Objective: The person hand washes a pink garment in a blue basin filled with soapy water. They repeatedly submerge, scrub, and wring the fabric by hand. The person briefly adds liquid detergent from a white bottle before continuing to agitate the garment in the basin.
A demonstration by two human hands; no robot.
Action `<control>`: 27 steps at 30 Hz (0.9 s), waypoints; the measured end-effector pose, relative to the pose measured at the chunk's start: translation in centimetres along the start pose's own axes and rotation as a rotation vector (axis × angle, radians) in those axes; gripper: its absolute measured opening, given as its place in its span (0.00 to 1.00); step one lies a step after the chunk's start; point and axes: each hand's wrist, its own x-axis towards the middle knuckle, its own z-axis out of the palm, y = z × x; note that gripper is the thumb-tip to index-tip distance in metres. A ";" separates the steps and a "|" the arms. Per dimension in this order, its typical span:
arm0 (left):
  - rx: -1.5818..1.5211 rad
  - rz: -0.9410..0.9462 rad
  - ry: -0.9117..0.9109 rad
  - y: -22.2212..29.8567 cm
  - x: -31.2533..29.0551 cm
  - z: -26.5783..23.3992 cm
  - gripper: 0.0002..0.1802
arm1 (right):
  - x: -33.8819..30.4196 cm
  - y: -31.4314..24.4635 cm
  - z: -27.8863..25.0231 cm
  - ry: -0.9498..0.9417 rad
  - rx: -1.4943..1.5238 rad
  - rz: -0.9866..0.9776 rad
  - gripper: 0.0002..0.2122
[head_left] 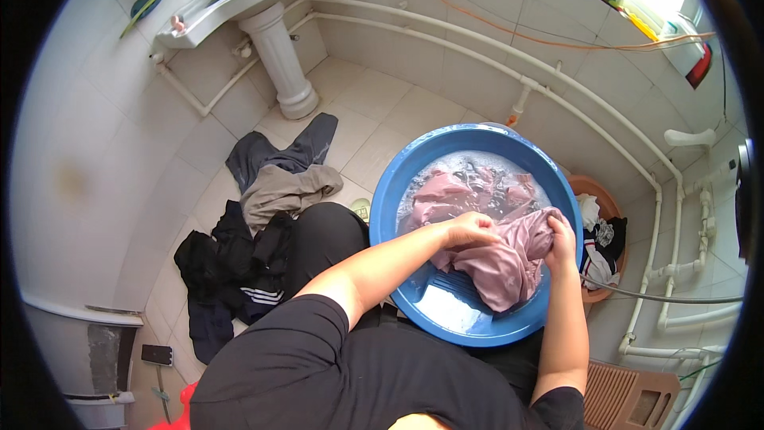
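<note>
In front of me stands a round blue basin (388, 191) of sudsy water. A dusty-pink garment (509, 275), wet and bunched, lies partly in the water and partly drawn up toward the basin's near side. My left hand (469, 231) pinches the cloth with its fingers closed, near the middle of the basin. At the right rim, my right hand (562, 240) grips a raised fold of the same garment. More pink cloth (442, 195) floats in the foam beyond my hands. A ribbed washing surface (454, 302) shows inside the basin's near wall.
Dark clothes (227, 263), a grey-brown garment (286, 191) and dark grey trousers (274, 155) lie on the tiles at left. An orange basin (619, 271) of laundry sits right; a brown washboard (621, 398) is nearer me. A pedestal sink (274, 52) and wall pipes (446, 44) stand beyond.
</note>
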 end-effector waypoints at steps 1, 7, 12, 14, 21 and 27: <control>-0.156 0.010 0.031 -0.4 1.0 0.3 0.14 | 1.7 1.3 -1.8 0.109 -0.124 -0.068 0.10; -0.340 -0.112 0.890 -6.9 7.2 -2.0 0.23 | 4.5 6.5 -2.2 0.072 -1.376 -0.048 0.23; 0.943 -0.040 0.546 -1.7 3.9 2.5 0.26 | 6.1 7.3 -3.3 0.049 -1.692 0.145 0.17; 1.059 -0.098 0.503 -2.3 4.2 1.6 0.21 | 6.5 8.2 -4.3 0.063 -1.726 0.118 0.16; -0.460 0.031 0.523 -4.6 7.0 -1.5 0.12 | 2.9 5.1 2.4 0.084 -1.097 -0.387 0.11; -1.054 -0.101 0.214 -2.3 5.1 1.2 0.12 | -4.7 5.7 10.6 -0.238 -0.947 -0.986 0.09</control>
